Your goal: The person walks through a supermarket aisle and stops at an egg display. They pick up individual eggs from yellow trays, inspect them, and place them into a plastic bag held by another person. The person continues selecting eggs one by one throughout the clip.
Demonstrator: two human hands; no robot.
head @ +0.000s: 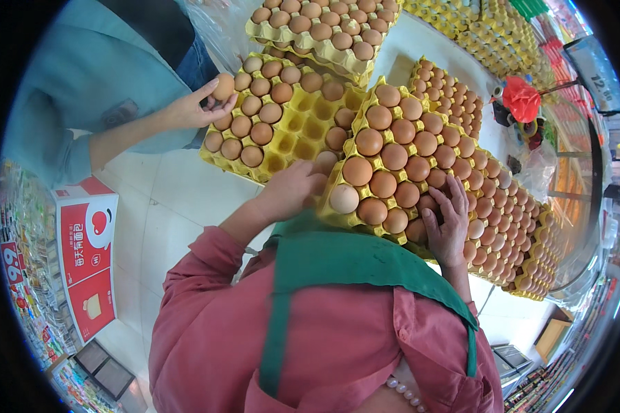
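My left hand [292,190] touches a brown egg [326,162] at the near right edge of a partly filled yellow egg tray [293,124]; its fingers are partly hidden, so its hold on the egg cannot be told. Bare cups show in the middle of that tray, with eggs on both sides. My right hand [447,222] rests with spread fingers on the brown eggs of a full yellow egg tray [336,193], which stands higher than the partly filled one.
Another person's hand [199,106] holds an egg [223,86] over the partly filled tray's left side. More full trays [315,31] stand behind and to the right. A red plastic bag [520,99] hangs by a price sign [597,77]. A red display box [87,258] stands left.
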